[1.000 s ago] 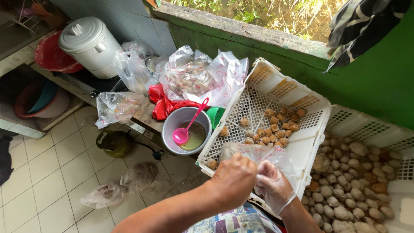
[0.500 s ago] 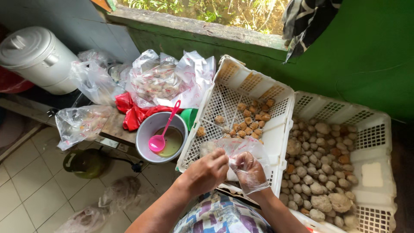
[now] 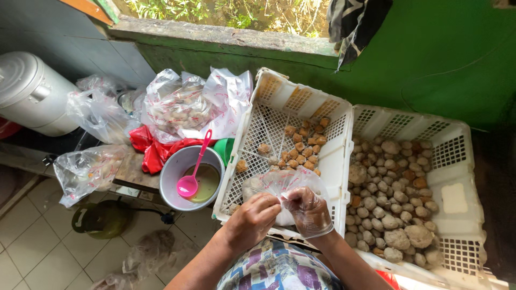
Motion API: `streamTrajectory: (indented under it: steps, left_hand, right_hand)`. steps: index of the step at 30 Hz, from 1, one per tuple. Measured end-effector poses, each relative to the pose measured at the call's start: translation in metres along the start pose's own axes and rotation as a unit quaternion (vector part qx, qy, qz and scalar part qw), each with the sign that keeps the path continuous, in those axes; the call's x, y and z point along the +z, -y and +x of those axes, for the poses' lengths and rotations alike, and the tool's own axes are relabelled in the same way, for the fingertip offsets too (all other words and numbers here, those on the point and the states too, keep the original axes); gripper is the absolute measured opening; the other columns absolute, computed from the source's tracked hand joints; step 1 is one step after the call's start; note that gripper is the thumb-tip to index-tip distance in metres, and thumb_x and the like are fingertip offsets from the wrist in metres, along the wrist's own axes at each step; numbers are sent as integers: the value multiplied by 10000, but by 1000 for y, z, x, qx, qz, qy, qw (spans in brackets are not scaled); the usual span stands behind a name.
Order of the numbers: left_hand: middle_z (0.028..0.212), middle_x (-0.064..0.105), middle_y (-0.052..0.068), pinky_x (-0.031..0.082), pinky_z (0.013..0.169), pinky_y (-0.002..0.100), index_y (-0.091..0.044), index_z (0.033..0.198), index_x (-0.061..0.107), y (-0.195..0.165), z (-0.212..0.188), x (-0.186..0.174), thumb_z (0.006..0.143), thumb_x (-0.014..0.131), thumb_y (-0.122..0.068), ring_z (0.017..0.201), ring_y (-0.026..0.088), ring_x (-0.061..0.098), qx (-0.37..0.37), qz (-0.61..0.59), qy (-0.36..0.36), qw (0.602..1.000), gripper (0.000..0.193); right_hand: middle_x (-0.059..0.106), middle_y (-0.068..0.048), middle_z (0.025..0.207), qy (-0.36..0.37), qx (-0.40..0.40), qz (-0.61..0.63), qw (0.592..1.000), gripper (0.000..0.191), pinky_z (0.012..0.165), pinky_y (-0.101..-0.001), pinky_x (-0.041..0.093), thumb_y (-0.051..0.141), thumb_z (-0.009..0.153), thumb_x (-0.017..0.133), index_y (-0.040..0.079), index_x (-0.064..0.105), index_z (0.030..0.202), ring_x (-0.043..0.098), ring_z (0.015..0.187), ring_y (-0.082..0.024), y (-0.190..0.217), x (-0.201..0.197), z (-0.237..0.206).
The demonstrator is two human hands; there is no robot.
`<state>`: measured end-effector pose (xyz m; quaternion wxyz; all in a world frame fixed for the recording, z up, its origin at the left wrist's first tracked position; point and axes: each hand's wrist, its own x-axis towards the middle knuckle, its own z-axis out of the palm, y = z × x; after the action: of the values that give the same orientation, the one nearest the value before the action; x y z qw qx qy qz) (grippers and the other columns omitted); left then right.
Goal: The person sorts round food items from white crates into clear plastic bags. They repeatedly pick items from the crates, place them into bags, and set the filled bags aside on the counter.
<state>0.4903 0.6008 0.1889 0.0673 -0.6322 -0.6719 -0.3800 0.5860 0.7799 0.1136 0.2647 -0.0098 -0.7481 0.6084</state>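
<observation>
Green wall behind. Clear bag (image 3: 279, 185) stayed at 6 o'clock of left crate (image 3: 279, 107); left hand (image 3: 252, 217) fingers, gloved right hand (image 3: 307, 212) fingers remained pinched on it; camera shifted.

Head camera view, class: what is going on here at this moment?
A person is holding a small clear plastic bag with both hands over a white crate. The bare left hand and the gloved right hand pinch the bag's top with their fingers. That crate holds a few brown pieces; the neighbouring crate is full of pale round balls. To the left stands a grey bowl with a pink spoon in it.
</observation>
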Motion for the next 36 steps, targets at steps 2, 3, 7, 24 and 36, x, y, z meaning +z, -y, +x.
streamTrajectory:
  steps: [2,3,7,24,36]
  left_hand:
    - [1124,653,177,526,984,434,39,1059,643,-2,1,3,794,734,34,1091,356,650,-22,-26,-11,999,281]
    - [1114,648,178,529,971,436,35,1052,643,-3,0,4,795,739,40,1082,357,648,-28,-31,-10,999,274]
    - [1144,653,179,537,905,423,23,1059,651,-5,0,10,805,727,58,1065,346,646,-48,-33,-8,998,267]
    - [928,735,105,596,700,271,11,989,713,-5,2,35,893,704,15,798,149,742,-329,-171,-169,913,96]
    - [913,767,90,611,705,258,20,1040,733,4,3,47,915,643,18,791,115,747,-424,-270,-134,854,154]
  right_hand:
    - [720,-52,972,-9,-31,0,999,215,796,-261,587,-79,900,719,56,604,1021,702,898,-104,3,0,3]
    - [721,-52,965,-3,-44,-10,999,206,795,-261,584,-78,908,716,60,606,1014,703,894,-106,4,-1,4]
    - [723,-48,955,18,-66,-14,998,197,809,-259,585,-67,932,727,71,609,1005,702,899,-115,-2,-4,6]
    - [652,-85,1067,89,14,92,992,281,851,-269,568,-52,942,670,33,539,1176,671,981,-134,-21,5,-6]
    - [665,-97,1000,55,142,189,970,195,866,-296,578,-59,944,639,10,534,1092,676,932,-149,-57,4,-8]
